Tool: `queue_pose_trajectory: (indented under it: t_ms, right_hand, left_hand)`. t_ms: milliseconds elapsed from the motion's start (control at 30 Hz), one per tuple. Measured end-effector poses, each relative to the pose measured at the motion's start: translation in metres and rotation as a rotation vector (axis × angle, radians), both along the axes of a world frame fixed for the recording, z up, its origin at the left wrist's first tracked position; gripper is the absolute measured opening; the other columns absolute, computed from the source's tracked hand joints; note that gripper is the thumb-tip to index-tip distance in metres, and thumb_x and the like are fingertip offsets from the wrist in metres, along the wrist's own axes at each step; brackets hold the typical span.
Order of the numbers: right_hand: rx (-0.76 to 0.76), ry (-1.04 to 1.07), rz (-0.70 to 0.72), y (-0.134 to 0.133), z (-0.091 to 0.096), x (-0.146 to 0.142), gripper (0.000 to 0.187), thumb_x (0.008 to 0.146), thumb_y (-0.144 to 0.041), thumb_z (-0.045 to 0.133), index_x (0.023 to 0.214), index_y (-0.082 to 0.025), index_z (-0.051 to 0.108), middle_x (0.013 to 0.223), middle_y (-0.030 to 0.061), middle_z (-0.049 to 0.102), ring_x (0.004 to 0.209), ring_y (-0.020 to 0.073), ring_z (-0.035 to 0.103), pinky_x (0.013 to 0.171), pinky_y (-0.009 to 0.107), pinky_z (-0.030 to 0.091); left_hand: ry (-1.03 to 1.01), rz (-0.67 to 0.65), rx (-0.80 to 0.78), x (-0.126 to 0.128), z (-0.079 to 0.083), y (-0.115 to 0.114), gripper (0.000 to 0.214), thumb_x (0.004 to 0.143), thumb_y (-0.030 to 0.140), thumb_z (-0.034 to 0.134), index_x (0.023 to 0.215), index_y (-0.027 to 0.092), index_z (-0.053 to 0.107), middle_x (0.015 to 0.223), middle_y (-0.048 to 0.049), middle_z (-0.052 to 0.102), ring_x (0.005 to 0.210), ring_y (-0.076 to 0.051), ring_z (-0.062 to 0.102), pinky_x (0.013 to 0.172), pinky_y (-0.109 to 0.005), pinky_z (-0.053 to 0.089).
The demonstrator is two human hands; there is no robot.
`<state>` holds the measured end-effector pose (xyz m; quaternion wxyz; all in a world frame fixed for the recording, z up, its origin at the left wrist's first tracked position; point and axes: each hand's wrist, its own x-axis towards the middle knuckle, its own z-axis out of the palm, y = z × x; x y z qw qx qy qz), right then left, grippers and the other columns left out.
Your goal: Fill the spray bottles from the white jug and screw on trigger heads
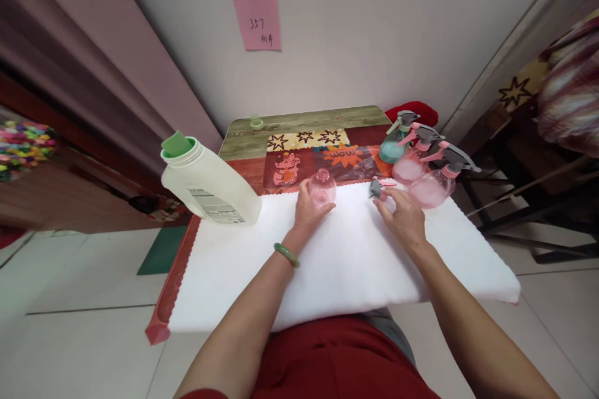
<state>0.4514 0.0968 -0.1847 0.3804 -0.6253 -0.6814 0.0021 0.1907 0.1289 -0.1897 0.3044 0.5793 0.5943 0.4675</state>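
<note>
My left hand (309, 211) is wrapped around a small round pink bottle (322, 188) that stands open-topped on the white foam sheet (346, 262). My right hand (403, 215) lies on the sheet with its fingers touching a grey and pink spray head (377, 187) that lies loose there. A green bangle (286, 254) sits on my left wrist.
A big white jug (210, 184) with a green cap stands at the sheet's left corner. Three spray bottles, one teal (392, 148) and two pink (433, 187), stand at the right. A green cap (255, 121) lies on the table's far edge. A pink note (258, 22) hangs on the wall.
</note>
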Motion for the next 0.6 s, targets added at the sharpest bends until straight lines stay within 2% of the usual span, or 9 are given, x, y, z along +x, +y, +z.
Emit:
queue_pose_trajectory:
  t_ms: [167,267,367,467,533,600]
  right_hand:
    - [-0.011,0.070,0.118,-0.007,0.003,-0.029,0.031,0.093,-0.045,0.061,0.109,-0.021,0.071,0.118,0.0110,0.075,0.111,0.0305,0.069,0.096,0.045,0.054]
    - [-0.120,0.137,0.171,-0.007,0.001,-0.049,0.037,0.091,-0.048,0.062,0.116,-0.021,0.069,0.117,0.0113,0.074,0.106,0.0307,0.070,0.090,0.045,0.056]
    - [-0.234,0.234,0.222,-0.005,-0.003,-0.070,0.047,0.090,-0.052,0.062,0.124,-0.019,0.065,0.120,0.0138,0.072,0.102,0.0299,0.071,0.086,0.045,0.058]
    - [-0.249,0.281,0.214,-0.006,-0.010,-0.085,0.058,0.089,-0.057,0.061,0.131,-0.016,0.059,0.128,0.0177,0.068,0.110,0.0321,0.068,0.094,0.049,0.056]
    - [-0.226,0.255,0.216,-0.010,-0.012,-0.088,0.060,0.091,-0.057,0.058,0.135,-0.016,0.056,0.132,0.0180,0.066,0.118,0.0333,0.064,0.100,0.052,0.053]
    - [-0.200,0.208,0.240,-0.015,-0.012,-0.084,0.056,0.095,-0.055,0.054,0.136,-0.018,0.055,0.135,0.0166,0.065,0.123,0.0326,0.062,0.104,0.051,0.051]
  left_hand:
    - [0.080,0.008,0.015,0.000,-0.012,0.004,0.096,0.057,0.037,0.092,0.135,0.023,0.037,0.137,-0.0177,0.059,0.128,-0.037,0.058,0.103,-0.051,0.047]
    - [0.108,-0.003,0.052,0.000,-0.015,0.005,0.102,0.060,0.039,0.091,0.141,0.022,0.032,0.144,-0.0201,0.054,0.135,-0.037,0.053,0.107,-0.051,0.044]
    - [0.135,-0.030,0.093,-0.001,-0.014,0.005,0.114,0.059,0.042,0.092,0.148,0.019,0.025,0.152,-0.0238,0.045,0.143,-0.037,0.045,0.113,-0.052,0.039]
    - [0.180,-0.080,0.136,-0.008,-0.007,-0.005,0.125,0.056,0.044,0.093,0.152,0.015,0.020,0.159,-0.0280,0.034,0.149,-0.039,0.034,0.118,-0.054,0.033]
    - [0.225,-0.111,0.166,-0.019,-0.001,-0.022,0.107,0.067,0.043,0.087,0.151,0.015,0.027,0.161,-0.0259,0.032,0.152,-0.037,0.029,0.121,-0.055,0.028]
    - [0.288,-0.108,0.187,-0.036,0.004,-0.049,0.071,0.084,0.034,0.073,0.145,0.017,0.040,0.161,-0.0222,0.034,0.153,-0.034,0.028,0.122,-0.055,0.027]
